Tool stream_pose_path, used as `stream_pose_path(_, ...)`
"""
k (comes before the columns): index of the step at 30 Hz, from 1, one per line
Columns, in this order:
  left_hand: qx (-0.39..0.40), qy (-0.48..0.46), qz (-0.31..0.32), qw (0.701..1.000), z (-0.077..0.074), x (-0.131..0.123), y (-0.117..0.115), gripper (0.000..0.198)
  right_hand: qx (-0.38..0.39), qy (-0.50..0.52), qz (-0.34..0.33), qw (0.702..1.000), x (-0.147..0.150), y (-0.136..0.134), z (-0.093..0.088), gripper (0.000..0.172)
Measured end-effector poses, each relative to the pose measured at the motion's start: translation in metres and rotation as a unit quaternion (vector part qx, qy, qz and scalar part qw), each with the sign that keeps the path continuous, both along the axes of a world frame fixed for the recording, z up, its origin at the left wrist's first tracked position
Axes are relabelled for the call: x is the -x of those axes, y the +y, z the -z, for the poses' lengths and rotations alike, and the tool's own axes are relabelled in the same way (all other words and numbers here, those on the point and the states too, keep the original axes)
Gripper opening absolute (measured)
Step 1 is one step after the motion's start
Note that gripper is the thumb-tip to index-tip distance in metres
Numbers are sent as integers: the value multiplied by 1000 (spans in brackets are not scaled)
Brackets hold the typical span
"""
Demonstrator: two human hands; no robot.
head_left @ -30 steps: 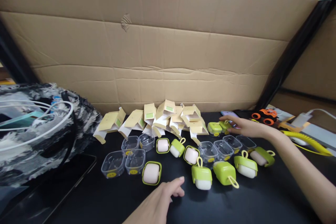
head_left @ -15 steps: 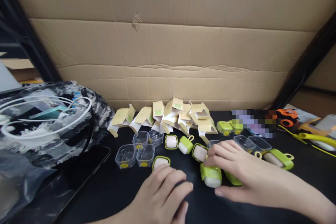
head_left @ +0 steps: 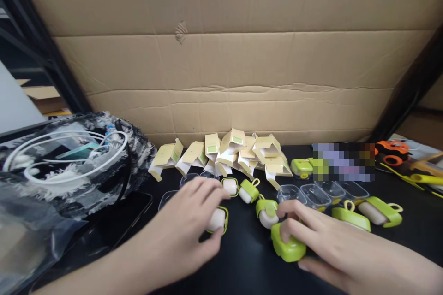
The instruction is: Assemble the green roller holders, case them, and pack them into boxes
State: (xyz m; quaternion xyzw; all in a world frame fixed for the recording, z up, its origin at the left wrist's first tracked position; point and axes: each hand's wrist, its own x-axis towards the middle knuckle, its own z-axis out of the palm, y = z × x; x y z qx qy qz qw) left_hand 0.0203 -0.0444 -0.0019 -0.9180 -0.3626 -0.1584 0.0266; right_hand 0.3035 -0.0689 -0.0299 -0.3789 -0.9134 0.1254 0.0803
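My left hand (head_left: 188,226) reaches over the clear plastic cups with its fingers spread and partly hides them. Its thumb is beside a green-rimmed case with a whitish inside (head_left: 217,220); I cannot tell whether they touch. My right hand (head_left: 318,239) has its fingers bent over a green case (head_left: 290,244), its thumb low at the right side. Just behind that case is another green case with a rounded whitish body (head_left: 267,212). Two similar pieces, a whitish one in a green rim (head_left: 230,186) and a green one with a loop (head_left: 248,191), lie farther back.
Opened cream cardboard boxes (head_left: 235,150) line the back against a cardboard wall (head_left: 242,64). Several clear cups (head_left: 314,195) and looped green cases (head_left: 380,212) are at right. A fluffy black-and-white basket (head_left: 134,156) with a white cable and a dark phone-like slab (head_left: 138,212) occupy the left.
My left hand has moved forward over the left cups. My right hand has shifted nearer onto the front green case, which has turned its green side up. The view has shifted slightly.
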Motion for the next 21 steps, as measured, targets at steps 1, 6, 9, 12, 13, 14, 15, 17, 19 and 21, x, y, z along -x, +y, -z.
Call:
stream_pose_path(1,16,19,-17,1000,-7,7,5,37,5,-5,1,1000,0,0,0,37)
stream_pose_path(6,9,135,-75,988,-14,35,26,43,31,-33,-13,999,2,1,-11,25)
stream_pose_path(9,-9,167,-72,983,-3,37,34,44,-2,-26,-25,999,4,0,-12,24)
stream_pose_path(12,-39,168,-58,983,7,35,39,37,-53,-26,-30,998,4,-1,-7,31)
stream_pose_path(13,-50,171,-54,983,9,34,40,35,-67,-29,-26,997,4,-1,-5,33)
stream_pose_path(14,-61,172,-50,982,9,34,40,33,-77,-31,-23,996,4,-1,-3,35)
stream_pose_path(15,-75,173,-49,981,8,34,39,33,-84,-34,-20,996,4,-1,0,36)
stream_pose_path(17,-123,165,-55,977,2,33,34,37,-89,-34,-18,995,3,-1,4,37)
stream_pose_path(19,-181,144,-59,971,-8,29,22,38,-75,-32,-15,997,3,-1,7,37)
stream_pose_path(21,-194,109,-35,974,-18,20,5,36,-51,-28,-10,998,4,0,8,37)
